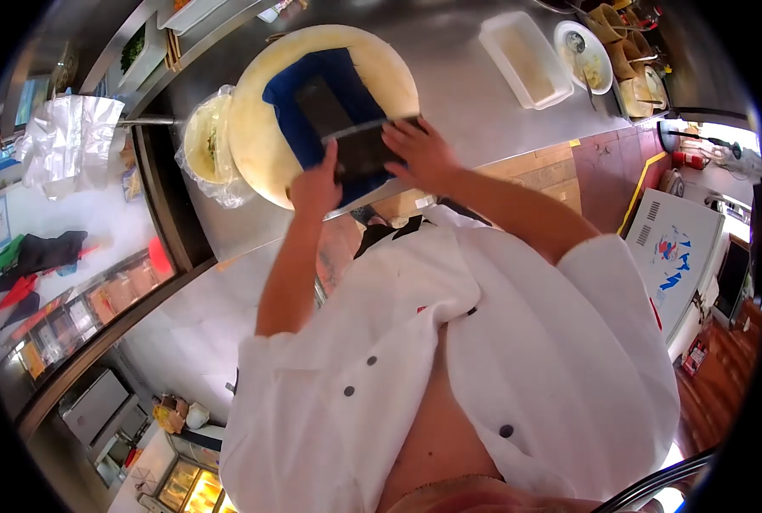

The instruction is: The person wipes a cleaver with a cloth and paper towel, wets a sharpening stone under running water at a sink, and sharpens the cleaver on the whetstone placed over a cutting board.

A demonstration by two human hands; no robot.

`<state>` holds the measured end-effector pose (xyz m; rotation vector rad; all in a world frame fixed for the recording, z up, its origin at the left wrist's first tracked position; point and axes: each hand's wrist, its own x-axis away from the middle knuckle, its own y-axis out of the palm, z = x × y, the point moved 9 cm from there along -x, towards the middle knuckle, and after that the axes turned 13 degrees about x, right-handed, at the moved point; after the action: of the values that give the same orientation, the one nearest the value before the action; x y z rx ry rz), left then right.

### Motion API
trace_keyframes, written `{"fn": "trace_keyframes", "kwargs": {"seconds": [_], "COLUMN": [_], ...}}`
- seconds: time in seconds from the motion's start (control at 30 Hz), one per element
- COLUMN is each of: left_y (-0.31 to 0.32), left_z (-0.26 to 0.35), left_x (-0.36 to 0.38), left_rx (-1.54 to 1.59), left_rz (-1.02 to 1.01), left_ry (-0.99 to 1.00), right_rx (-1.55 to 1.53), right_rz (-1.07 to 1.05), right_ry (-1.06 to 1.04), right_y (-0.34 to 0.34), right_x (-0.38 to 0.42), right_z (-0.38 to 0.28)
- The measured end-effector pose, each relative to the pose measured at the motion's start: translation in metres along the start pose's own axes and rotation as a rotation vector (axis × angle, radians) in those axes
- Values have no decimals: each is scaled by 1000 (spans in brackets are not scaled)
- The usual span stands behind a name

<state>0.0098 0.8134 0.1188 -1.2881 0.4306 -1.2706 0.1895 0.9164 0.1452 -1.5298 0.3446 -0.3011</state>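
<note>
My left hand [316, 190] is closed at the near left end of a cleaver [365, 152], its thumb stretched along the blade; the handle is mostly hidden. The cleaver's blade is dark, broad and rectangular, with a pale strip along its far edge. Spread over the right end of that blade are the fingers of my right hand [423, 156], lying against it. Under the blade is a dark flat block [321, 104], which looks like a sharpening stone. The block rests on a folded blue cloth [340, 63], spread across a round, pale chopping board [253, 158].
A plastic-lined tub [194, 141] stands left of the board. On the steel counter [453, 85] to the right are a white rectangular tray [560, 92] and a white bowl [599, 77] holding utensils. Containers line the far right corner. The counter's front edge runs close to my body.
</note>
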Motion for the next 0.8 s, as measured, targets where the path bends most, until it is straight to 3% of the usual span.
{"fn": "trace_keyframes", "kwargs": {"seconds": [0.1, 0.3, 0.4, 0.53, 0.6, 0.7, 0.8], "left_y": [10, -42, -50, -3, 13, 2, -34], "left_z": [8, -16, -15, -4, -3, -8, -20], "left_x": [34, -53, -55, 16, 49, 30, -17], "left_rx": [30, -43, -30, 24, 41, 13, 19], "left_rz": [18, 80, 100, -1, 61, 84, 94], "left_ry": [77, 46, 23, -62, -7, -51, -117], "right_rx": [-33, 38, 46, -17, -60, -43, 16], "right_rz": [-16, 46, 13, -46, -47, -103, 16], "right_ry": [-6, 21, 28, -17, -28, -38, -9], "right_y": [-6, 5, 4, 4, 5, 2, 10], "right_x": [28, -75, -85, -6, 22, -9, -77], "right_z": [-14, 19, 23, -11, -26, -20, 3]}}
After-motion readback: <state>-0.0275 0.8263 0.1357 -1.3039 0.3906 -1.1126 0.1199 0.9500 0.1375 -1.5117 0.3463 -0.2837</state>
